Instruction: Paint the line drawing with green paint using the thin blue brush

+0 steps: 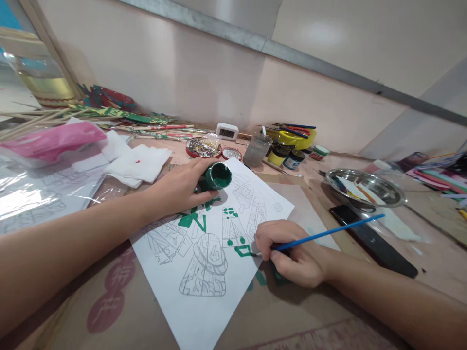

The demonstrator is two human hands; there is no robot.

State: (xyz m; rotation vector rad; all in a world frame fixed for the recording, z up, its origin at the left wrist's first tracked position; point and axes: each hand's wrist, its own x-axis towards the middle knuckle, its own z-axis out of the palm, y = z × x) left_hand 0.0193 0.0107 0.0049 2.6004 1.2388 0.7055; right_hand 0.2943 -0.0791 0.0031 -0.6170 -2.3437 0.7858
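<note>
My left hand (pixel 191 182) is closed round a small paint jar (pixel 218 175), tilted so that its open mouth and the green paint inside face me. Between the fingers of my right hand (pixel 292 253) is a thin blue paintbrush (pixel 328 234), its tip on the white paper (pixel 204 316). The tip touches a green outlined shape (pixel 243 250). Pencil drawings cover the sheet, among them a patterned bell-like shape (pixel 204 267). Green patches fill parts of the drawings near both hands. A dark green thing under my right palm is mostly hidden.
A black phone (pixel 372 240) lies right, below a metal bowl (pixel 365 184) with pencils. At the back stand a digital clock (pixel 226 131), a cloudy water cup (pixel 257 149), paint jars (pixel 294 159) and a tray of beads (pixel 203 147). White tissues (pixel 140 163) lie left.
</note>
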